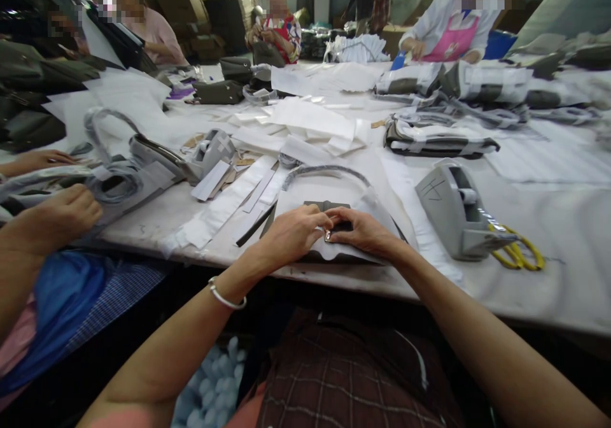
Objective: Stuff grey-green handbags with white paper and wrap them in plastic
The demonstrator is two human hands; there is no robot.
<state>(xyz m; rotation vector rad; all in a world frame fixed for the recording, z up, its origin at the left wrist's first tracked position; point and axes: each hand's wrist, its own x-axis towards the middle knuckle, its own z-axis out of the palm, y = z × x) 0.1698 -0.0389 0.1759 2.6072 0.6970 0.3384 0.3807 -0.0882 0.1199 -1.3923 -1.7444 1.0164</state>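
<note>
A dark olive handbag (329,205) lies in front of me at the table edge, partly covered by white sheet material. Its handle (329,171) is wrapped in clear plastic and arches away from me. My left hand (298,232) comes in from the left, its thumb and fingers pinched at a small shiny metal clasp (328,234) on the bag's front. From the other side my right hand (363,232) has curled fingers on the dark flap and its thumb by the same clasp. Fingertips of both hands meet there and partly hide it.
A grey tape dispenser (446,208) and yellow-handled scissors (518,253) stand to the right. White strips (233,202) and another tape dispenser (214,151) lie left. A co-worker's hand (57,218) is at far left, beside a plastic-wrapped bag. Wrapped bags (439,138) and paper sheets (310,119) lie behind.
</note>
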